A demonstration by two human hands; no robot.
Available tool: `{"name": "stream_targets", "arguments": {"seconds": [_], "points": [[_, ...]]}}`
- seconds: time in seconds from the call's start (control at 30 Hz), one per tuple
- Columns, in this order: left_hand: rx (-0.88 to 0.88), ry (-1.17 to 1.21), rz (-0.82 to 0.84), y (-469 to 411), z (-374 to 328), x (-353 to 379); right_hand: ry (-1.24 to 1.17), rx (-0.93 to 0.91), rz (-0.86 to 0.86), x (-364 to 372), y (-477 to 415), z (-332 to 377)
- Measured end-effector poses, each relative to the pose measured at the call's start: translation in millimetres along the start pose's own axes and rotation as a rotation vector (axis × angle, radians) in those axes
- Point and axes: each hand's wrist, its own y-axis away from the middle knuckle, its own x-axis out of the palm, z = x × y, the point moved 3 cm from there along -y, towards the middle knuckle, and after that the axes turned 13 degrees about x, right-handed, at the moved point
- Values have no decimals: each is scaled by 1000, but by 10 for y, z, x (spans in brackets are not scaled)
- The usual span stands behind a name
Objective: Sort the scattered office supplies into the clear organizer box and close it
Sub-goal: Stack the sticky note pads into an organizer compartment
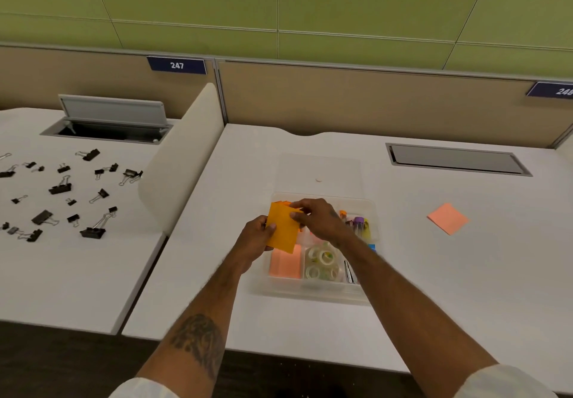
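Observation:
An orange sticky-note pad (282, 229) is held over the left side of the clear organizer box (310, 293). My left hand (255, 240) grips its lower left edge, and my right hand (319, 217) pinches its upper right corner. Inside the box lie a pink sticky-note pad (285, 263), several clear tape rolls (322, 262) and coloured markers (359, 224). The box's clear lid (319, 170) lies flat on the desk just behind it. A loose pink sticky-note pad (448, 218) sits on the desk to the right.
Several black binder clips (62, 193) are scattered over the neighbouring desk on the left, beyond a low white divider (183, 162). A closed cable hatch (459, 159) is set into the desk at the back right. An open hatch (108, 121) is on the left desk.

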Motion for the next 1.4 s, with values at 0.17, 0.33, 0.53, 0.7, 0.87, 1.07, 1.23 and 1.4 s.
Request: {"name": "stream_targets", "arguments": {"seconds": [0.17, 0.33, 0.53, 0.7, 0.87, 1.07, 1.23, 1.4], "points": [[124, -410, 28, 3, 83, -29, 95, 10, -117, -13, -46, -110], [173, -876, 324, 61, 340, -99, 122, 45, -88, 64, -71, -265], [218, -1134, 442, 94, 551, -50, 235, 23, -19, 275, -37, -385], [197, -1184, 468, 108, 589, -46, 311, 31, 17, 489, -39, -512], [186, -1169, 467, 102, 594, -43, 597, -48, -62, 566, -59, -576], [199, -1135, 433, 71, 591, -37, 640, -131, -254, 403, -33, -567], [297, -1096, 385, -33, 494, 59, 612, -65, -330, 67, 2, -701], [400, -1130, 381, -199, 299, 414, 549, 10, -395, -419, 86, -988]]}}
